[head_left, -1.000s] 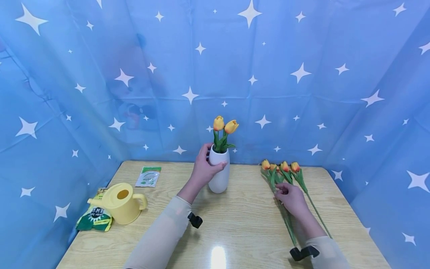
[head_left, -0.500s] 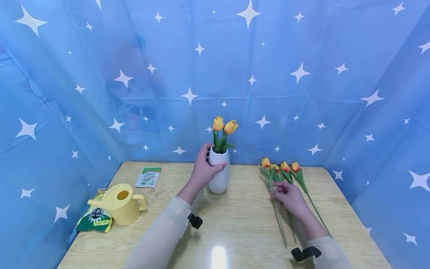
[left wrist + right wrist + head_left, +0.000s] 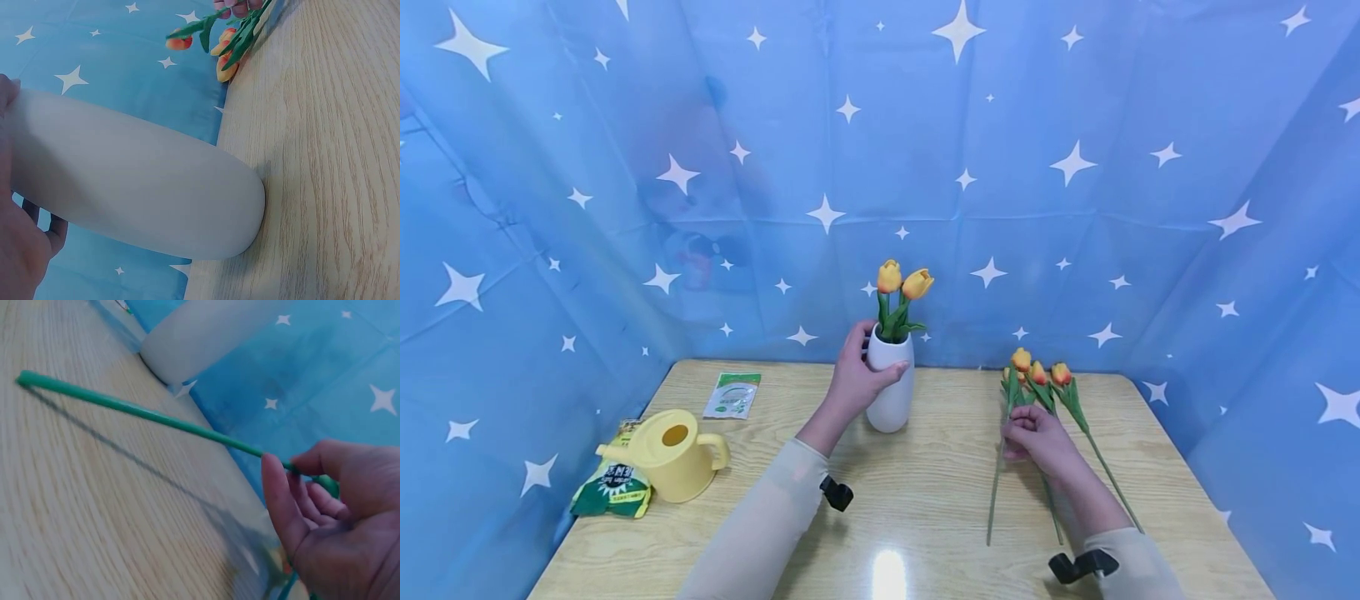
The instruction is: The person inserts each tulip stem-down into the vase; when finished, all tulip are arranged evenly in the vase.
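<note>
A white vase (image 3: 891, 392) stands at the table's back middle with two yellow tulips (image 3: 902, 283) upright in it. My left hand (image 3: 859, 371) grips the vase near its rim, thumb across the front and fingers round the far side. At the right, my right hand (image 3: 1036, 437) pinches the green stem of an orange-yellow tulip (image 3: 1021, 360) between thumb and fingers. In the right wrist view the bare lower stem (image 3: 144, 412) slants over the wood and casts a shadow. Several more tulips (image 3: 1062, 375) lie beside and under that hand.
A pale yellow watering can (image 3: 673, 454) stands at the left, partly in front of a green and yellow bag (image 3: 613, 483). A small white-green packet (image 3: 732, 395) lies at the back left. A blue star-patterned curtain (image 3: 880, 167) closes off the back and sides of the wooden table (image 3: 925, 517).
My right hand has lifted one tulip away from the others; its stem end has swung left and its bloom has moved right. My left hand stays on the vase.
</note>
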Tool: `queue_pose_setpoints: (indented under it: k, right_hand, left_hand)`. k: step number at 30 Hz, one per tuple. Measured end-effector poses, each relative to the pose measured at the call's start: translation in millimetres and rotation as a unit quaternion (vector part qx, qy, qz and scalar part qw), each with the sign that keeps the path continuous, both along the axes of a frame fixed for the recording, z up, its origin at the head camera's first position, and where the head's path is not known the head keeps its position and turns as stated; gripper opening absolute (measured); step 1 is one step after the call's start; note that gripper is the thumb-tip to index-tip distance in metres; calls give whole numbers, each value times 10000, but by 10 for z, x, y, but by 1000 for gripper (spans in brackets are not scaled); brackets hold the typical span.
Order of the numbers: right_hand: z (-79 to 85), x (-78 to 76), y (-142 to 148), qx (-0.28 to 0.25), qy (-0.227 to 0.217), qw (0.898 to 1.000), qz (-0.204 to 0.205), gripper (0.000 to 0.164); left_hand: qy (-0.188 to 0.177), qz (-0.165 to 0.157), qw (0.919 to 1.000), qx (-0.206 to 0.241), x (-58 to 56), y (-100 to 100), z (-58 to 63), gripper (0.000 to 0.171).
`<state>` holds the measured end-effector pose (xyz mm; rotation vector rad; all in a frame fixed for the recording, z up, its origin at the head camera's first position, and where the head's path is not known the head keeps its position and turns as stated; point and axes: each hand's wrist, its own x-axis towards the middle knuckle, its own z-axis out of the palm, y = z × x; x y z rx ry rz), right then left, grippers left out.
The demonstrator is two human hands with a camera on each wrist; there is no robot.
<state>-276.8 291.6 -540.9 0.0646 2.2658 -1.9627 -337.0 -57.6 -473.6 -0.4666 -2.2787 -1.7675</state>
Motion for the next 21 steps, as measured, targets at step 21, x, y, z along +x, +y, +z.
queue_pose_setpoints:
  k: [21]
  right_hand:
    - [180,-3,-82,-1791,740,9796,-526,15]
  left_hand:
    - [-24,-30,10000,16,13,-2,-1,73]
